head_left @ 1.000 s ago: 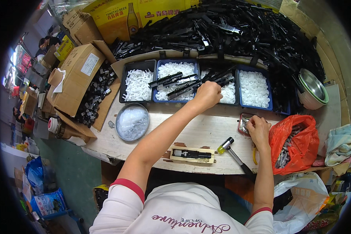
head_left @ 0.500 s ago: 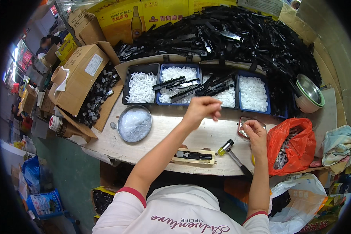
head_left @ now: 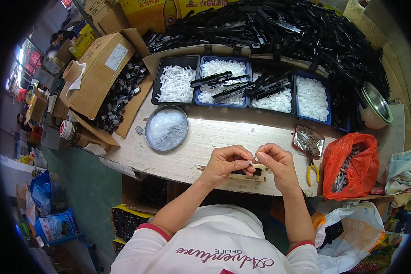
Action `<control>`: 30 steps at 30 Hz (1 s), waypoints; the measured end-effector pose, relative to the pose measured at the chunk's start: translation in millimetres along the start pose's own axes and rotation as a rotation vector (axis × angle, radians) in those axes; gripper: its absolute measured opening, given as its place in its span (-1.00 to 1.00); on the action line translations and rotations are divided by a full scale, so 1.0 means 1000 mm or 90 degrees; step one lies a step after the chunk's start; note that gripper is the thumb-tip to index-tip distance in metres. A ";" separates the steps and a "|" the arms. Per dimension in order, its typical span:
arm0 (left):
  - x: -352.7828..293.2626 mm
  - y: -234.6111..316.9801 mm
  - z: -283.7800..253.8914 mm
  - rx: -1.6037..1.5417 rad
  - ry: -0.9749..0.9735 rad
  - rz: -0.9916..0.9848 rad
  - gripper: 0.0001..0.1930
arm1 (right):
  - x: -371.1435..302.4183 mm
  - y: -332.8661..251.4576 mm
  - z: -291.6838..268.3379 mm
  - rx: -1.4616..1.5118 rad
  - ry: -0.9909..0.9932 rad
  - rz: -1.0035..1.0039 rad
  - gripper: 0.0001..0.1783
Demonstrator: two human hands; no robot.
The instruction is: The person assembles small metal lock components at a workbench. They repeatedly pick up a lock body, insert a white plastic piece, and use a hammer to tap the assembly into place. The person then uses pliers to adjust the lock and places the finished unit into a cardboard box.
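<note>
Above a pale wooden fixture (head_left: pixel 260 178) at the bench's front, both hands meet fingertip to fingertip. In a pinch, my left hand (head_left: pixel 226 165) holds a small white plastic piece (head_left: pixel 250 162). My right hand (head_left: pixel 278 166) is closed in a pinch against it; whatever lies between its fingertips is too small to make out. A black part (head_left: pixel 257 171) rests in the fixture, partly covered by my fingers. Right of my right hand are pliers with yellow handles (head_left: pixel 313 172) and a small red-edged tray (head_left: pixel 321 149) of thin metal pieces.
Bins of white plastic pieces line the back, including a black bin (head_left: pixel 156 93); several black metal parts (head_left: pixel 233 86) lie across them. Behind rises a heap of black parts (head_left: pixel 278 32). A round dish (head_left: pixel 186 129) stands left, a red plastic bag (head_left: pixel 367 160) right.
My left hand has come down from near the bins, and my right hand has moved left from the small tray. They now meet over the fixture. The view has shifted; the hammer is now hidden.
</note>
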State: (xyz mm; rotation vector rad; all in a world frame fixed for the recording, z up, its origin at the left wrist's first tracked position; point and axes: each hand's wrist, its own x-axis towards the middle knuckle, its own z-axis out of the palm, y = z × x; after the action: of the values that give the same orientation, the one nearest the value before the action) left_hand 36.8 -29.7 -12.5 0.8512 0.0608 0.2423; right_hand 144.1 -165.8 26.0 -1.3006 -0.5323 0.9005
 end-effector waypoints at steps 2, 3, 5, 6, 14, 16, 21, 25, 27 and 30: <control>-0.002 0.001 -0.001 0.027 -0.004 0.016 -0.90 | 0.001 -0.001 0.001 0.007 -0.006 0.022 -0.87; -0.002 0.000 -0.001 0.057 0.003 0.033 -0.91 | 0.002 -0.001 0.000 0.010 -0.012 0.031 -0.87; -0.004 0.000 0.000 0.118 0.019 0.066 -0.91 | 0.003 0.000 -0.001 -0.003 -0.032 0.052 -0.88; -0.005 0.000 0.000 0.147 0.017 0.079 -0.91 | 0.004 0.001 -0.001 -0.019 -0.046 0.065 -0.88; -0.013 0.000 -0.009 0.397 0.042 0.176 -0.89 | -0.002 0.013 0.018 -0.671 0.061 -0.389 -0.91; -0.016 -0.002 -0.010 0.442 0.061 0.195 -0.89 | -0.003 0.018 0.017 -0.650 0.091 -0.406 -0.90; -0.023 -0.004 -0.013 0.641 0.065 0.245 -0.82 | -0.005 0.030 0.018 -0.655 0.049 -0.420 -0.86; -0.029 0.001 -0.021 0.815 0.037 0.240 -0.77 | -0.006 0.042 0.012 -0.724 0.024 -0.433 -0.85; -0.033 0.000 -0.024 0.881 0.034 0.217 -0.74 | -0.007 0.050 0.011 -0.754 0.000 -0.423 -0.85; -0.035 -0.007 -0.027 0.909 0.034 0.163 -0.70 | -0.005 0.061 0.012 -0.788 -0.031 -0.395 -0.85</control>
State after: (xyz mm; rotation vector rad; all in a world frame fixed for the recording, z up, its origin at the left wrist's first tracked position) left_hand -0.3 -22.4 -37.5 2.2803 0.1842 0.4677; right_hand 115.8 -161.7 -29.1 -1.9969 -1.5694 -0.0160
